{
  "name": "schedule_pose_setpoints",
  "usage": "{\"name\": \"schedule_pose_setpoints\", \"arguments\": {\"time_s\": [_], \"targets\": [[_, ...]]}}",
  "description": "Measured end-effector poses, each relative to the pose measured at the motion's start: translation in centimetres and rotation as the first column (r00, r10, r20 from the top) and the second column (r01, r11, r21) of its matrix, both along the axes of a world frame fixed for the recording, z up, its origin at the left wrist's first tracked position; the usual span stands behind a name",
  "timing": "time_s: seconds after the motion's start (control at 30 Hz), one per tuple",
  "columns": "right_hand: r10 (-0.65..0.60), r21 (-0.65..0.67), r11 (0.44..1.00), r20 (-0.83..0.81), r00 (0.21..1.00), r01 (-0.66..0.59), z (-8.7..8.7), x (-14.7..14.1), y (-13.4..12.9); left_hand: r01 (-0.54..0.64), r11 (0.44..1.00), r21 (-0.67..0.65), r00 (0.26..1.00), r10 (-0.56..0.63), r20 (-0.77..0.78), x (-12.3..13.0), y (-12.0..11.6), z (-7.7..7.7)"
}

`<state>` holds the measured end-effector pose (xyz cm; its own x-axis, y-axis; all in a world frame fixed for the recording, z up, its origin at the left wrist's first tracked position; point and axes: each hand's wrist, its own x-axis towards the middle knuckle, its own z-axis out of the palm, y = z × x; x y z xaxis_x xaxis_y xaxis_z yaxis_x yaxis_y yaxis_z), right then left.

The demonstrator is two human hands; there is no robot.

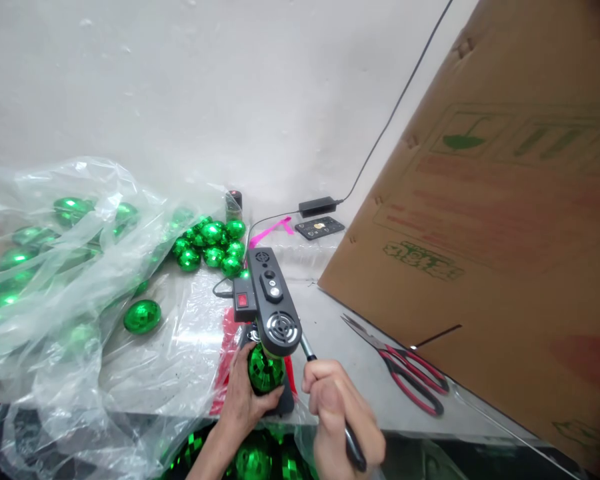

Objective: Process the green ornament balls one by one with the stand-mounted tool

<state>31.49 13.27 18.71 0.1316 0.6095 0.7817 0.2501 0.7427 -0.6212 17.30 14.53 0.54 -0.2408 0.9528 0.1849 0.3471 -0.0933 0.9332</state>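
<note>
My left hand grips a shiny green mirrored ball, which sits beneath the round front end of a black machine near the table's front edge. The fingers wrap the ball's left side and the thumb presses its lower right. My right hand is closed round the black handle of a lever, whose metal rod runs up to the machine's right side. A small box with a red switch is fixed to the machine's left. The ball's top is hidden under the machine.
Green balls lie behind the machine, others under clear plastic at left. Red-handled scissors rest at right, beside a large cardboard box. A black adapter, a phone-like object and a small jar stand behind.
</note>
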Motion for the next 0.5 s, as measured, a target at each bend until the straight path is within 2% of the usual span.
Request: {"name": "schedule_pose_setpoints", "arguments": {"time_s": [0.1, 0.17, 0.33, 0.5], "targets": [[-0.003, 0.012, 1.000, -0.039, 0.999, 0.004, -1.7, -0.1, 0.1, -0.003, 1.000, 0.002, 1.000, 0.003, -0.009, 0.1, -0.1, -0.2], [-0.016, 0.019, 1.000, -0.049, 0.999, 0.017, -2.2, -0.2, 0.2, 0.000, 1.000, 0.002, 1.000, 0.000, -0.009, 0.1, -0.2, -0.2], [-0.090, 0.078, 0.993, -0.034, 0.995, 0.093, -1.8, -0.6, 0.5, 0.017, 1.000, -0.010, 1.000, -0.017, 0.005, 0.1, -0.3, -0.1], [-0.072, 0.053, 0.996, -0.064, 0.995, 0.076, -1.4, -0.7, 0.5, 0.028, 1.000, -0.013, 0.999, -0.028, 0.015, 0.0, -0.3, 0.0]]}}
